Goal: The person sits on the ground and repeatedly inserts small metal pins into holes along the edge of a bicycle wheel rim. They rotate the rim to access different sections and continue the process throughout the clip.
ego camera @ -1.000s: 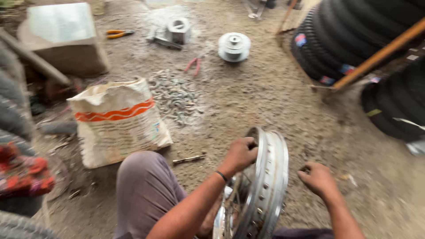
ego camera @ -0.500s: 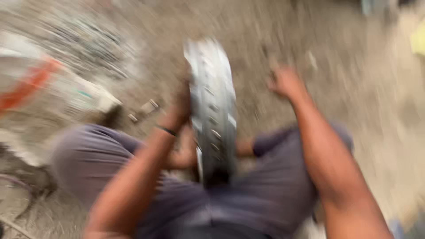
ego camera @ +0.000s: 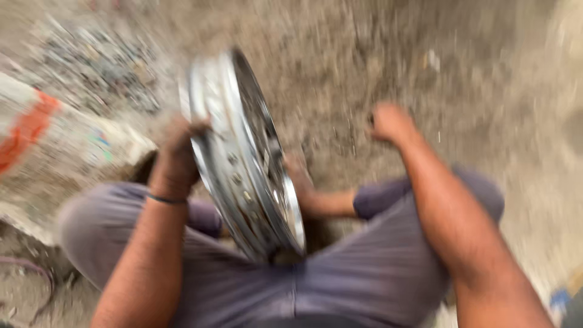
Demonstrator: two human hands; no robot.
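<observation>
A shiny chrome wheel rim [ego camera: 243, 152] stands on edge between my knees, tilted to the left. My left hand [ego camera: 181, 149] grips the rim's left side near the top; a thin dark band circles that wrist. My right hand [ego camera: 392, 123] hovers to the right of the rim, apart from it, fingers curled with nothing in them. I sit cross-legged in grey trousers [ego camera: 340, 273], one bare foot showing beside the rim. The whole view is motion-blurred.
A white sack with an orange stripe [ego camera: 54, 143] lies to my left on the dirt ground. Beyond it a pile of small grey metal pieces [ego camera: 97, 67] is spread out. Bare gravelly dirt [ego camera: 473, 79] extends ahead and to the right.
The view has swung downward onto my lap. The rim has shifted left and tilted. My right hand has stayed off the rim, now farther to its right.
</observation>
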